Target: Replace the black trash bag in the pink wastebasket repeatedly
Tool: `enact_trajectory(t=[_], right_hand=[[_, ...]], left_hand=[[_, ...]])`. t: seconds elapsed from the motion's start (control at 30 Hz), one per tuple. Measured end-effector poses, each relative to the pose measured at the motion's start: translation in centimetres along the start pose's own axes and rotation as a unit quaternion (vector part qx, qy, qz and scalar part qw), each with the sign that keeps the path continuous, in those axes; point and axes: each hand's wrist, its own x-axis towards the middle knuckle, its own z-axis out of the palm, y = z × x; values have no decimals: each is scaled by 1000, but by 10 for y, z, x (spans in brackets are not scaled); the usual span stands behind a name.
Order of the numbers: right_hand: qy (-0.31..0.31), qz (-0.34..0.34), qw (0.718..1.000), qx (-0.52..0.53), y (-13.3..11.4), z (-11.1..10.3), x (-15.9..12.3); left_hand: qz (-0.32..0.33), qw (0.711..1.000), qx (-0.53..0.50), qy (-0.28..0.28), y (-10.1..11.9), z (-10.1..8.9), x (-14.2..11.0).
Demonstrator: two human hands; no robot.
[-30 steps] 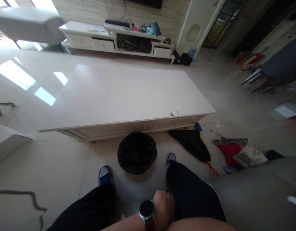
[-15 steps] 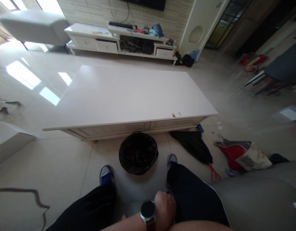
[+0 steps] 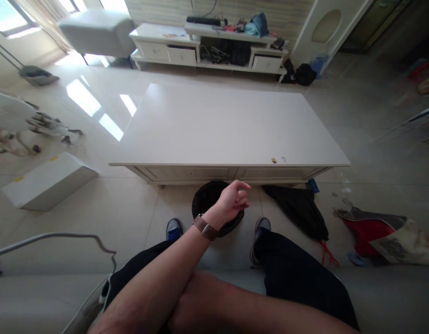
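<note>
My left hand [image 3: 231, 203], with a brown-strapped watch on its wrist, is stretched out in front of me above the rim of a black bin [image 3: 204, 200] that stands between my feet. Its fingers are loosely curled and apart, the forefinger sticking out, and nothing shows in them. My right forearm [image 3: 256, 308] lies across my lap and passes under the left arm, so the right hand is hidden. Just beyond the bin is a long white low table [image 3: 228, 125] with two tiny scraps [image 3: 274, 160] near its front edge.
A black bag [image 3: 298, 208] and a red and white bag [image 3: 374, 232] lie on the tiled floor to the right. A white box [image 3: 47, 181] lies to the left. A white TV stand [image 3: 207, 51] lines the far wall. A cable [image 3: 78, 236] runs by the grey sofa [image 3: 33, 297].
My left hand has risen from my lap and reached forward over the bin. The view has swung to the left, bringing the white box into sight.
</note>
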Motion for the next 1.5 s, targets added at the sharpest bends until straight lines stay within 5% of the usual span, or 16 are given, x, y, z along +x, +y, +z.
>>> enact_trajectory(t=[0.1,0.17,0.23,0.3,0.4,0.6,0.73,0.8,0.87,0.97,1.07,1.27,1.4,1.5], right_hand=[[190,-80,977,49,1,-7,-1],[297,-13,955,7,4,-21,1],[331,88,939,-34,7,-35,4],[316,153,935,-46,9,-43,5],[270,149,951,-32,6,-39,4],[246,-51,968,-17,1,-34,4],[270,150,950,-44,7,-44,6],[248,188,949,-46,6,-41,7],[212,155,964,-32,2,-31,6],[164,11,986,0,-4,-13,3],[161,-72,984,-8,-1,-8,1],[241,180,951,-76,13,-30,7],[201,168,963,-64,4,-16,8],[107,81,988,-73,-5,2,5]], left_hand=[[31,992,-103,70,18,-5,-2],[47,982,-154,100,24,-6,-2],[55,973,-196,109,26,-7,-2],[65,967,-222,108,26,-6,-2],[81,962,-240,104,27,-7,-4],[83,959,-249,108,26,-7,-7],[101,954,-256,115,25,-6,-8],[110,952,-259,118,24,-6,-8],[114,951,-259,123,22,-5,-8],[117,950,-259,128,20,-5,-7],[120,946,-269,137,20,-6,-5],[123,942,-273,152,12,-4,-3],[126,945,-256,157,6,-3,-3],[132,946,-247,161,6,-3,-5]])
